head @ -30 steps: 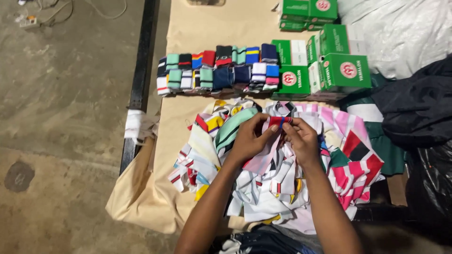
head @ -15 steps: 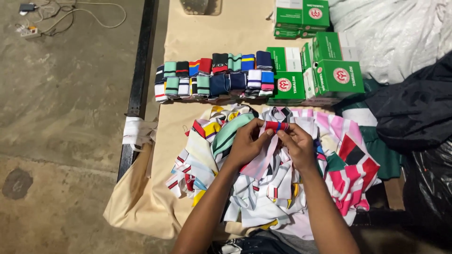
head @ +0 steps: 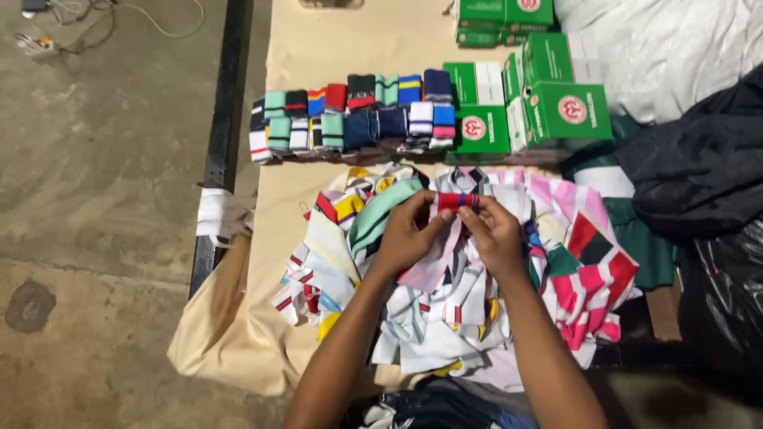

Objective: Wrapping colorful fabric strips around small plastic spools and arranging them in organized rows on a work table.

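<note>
- A small red collar piece (head: 456,200) with a blue stripe is being pinched between both hands, just above the middle of the shot.
- It's being held at its left end by the left hand (head: 407,235), fingers closed tight on the cloth, and at its right end by the right hand (head: 497,237), same narrow pinch.
- Under the hands, a loose pile (head: 445,310) of striped knit pieces is lying spread on the tan sheet (head: 318,48); pink, red and green ones are bunched at 3 o'clock of the hands.
- At 12 o'clock, a neat row of folded pieces (head: 350,115) is being kept in two tiers, edges lined up.
- Green boxes (head: 556,103) are stacked at 1 o'clock, right beside the row's end.
- Black bags (head: 707,175) are piled at 3 o'clock, and bare concrete floor (head: 95,199) is showing at 9 o'clock.
- For a tidy fold, my guess: the ends should be matched stripe to stripe, the piece kept taut between the two pinches, and the crease pressed flat with the thumbs so it's sitting square like the ones already in the row.
- Whether the piece is already doubled over can't be made out; fingers are covering most of it.
</note>
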